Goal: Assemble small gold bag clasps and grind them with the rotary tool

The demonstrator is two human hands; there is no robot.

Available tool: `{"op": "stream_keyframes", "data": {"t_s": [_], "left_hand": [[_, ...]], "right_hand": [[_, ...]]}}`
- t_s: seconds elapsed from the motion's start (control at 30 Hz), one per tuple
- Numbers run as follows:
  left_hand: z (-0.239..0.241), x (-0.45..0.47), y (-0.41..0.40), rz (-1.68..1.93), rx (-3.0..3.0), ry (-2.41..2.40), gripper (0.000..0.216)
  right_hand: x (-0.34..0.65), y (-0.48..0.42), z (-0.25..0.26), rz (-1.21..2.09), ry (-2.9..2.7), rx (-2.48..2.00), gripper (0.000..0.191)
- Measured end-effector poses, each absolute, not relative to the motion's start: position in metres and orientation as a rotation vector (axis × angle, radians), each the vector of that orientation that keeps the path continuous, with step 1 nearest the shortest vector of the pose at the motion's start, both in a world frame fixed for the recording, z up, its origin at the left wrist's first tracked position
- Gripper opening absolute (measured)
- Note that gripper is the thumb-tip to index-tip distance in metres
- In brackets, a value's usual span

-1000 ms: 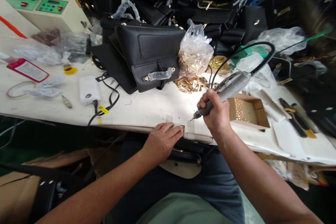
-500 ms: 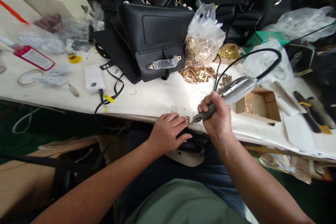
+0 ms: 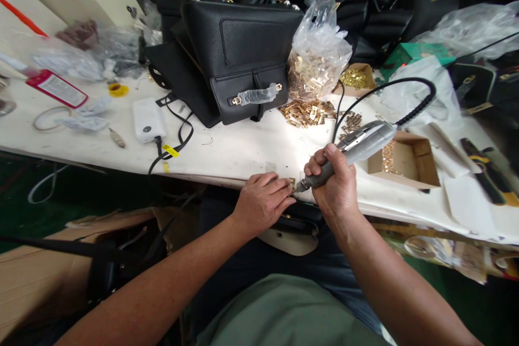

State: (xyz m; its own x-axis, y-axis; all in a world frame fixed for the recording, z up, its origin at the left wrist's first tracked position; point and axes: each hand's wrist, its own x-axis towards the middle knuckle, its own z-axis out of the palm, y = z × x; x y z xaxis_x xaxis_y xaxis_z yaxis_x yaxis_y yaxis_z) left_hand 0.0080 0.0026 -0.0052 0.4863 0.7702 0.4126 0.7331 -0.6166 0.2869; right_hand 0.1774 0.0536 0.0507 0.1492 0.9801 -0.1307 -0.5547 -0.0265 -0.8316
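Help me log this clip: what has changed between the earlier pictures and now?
The right hand has brought the gray tool leftward, its tip now at the gold-colored plate beside the left hand. Nothing was visibly grasped or released. The left hand stays by that plate; the front black bag and white device stay put.

The tool looks smooth, the small plate glossy metal, the bag matt leather.

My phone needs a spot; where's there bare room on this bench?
Mostly bare: white tabletop between the yellow-tagged black cable and left hand, in front of the black leather-look handbag. Crowded: right of it, with loose gold metal pieces.
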Motion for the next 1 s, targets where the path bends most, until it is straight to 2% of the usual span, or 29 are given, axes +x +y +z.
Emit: {"op": "stream_keyframes", "data": {"t_s": [1.0], "left_hand": [[-0.0058, 0.0075, 0.0048, 0.812, 2.697, 1.336, 0.021]], "right_hand": [[0.1738, 0.05, 0.0507, 1.33, -0.586, -0.843, 0.037]]}}
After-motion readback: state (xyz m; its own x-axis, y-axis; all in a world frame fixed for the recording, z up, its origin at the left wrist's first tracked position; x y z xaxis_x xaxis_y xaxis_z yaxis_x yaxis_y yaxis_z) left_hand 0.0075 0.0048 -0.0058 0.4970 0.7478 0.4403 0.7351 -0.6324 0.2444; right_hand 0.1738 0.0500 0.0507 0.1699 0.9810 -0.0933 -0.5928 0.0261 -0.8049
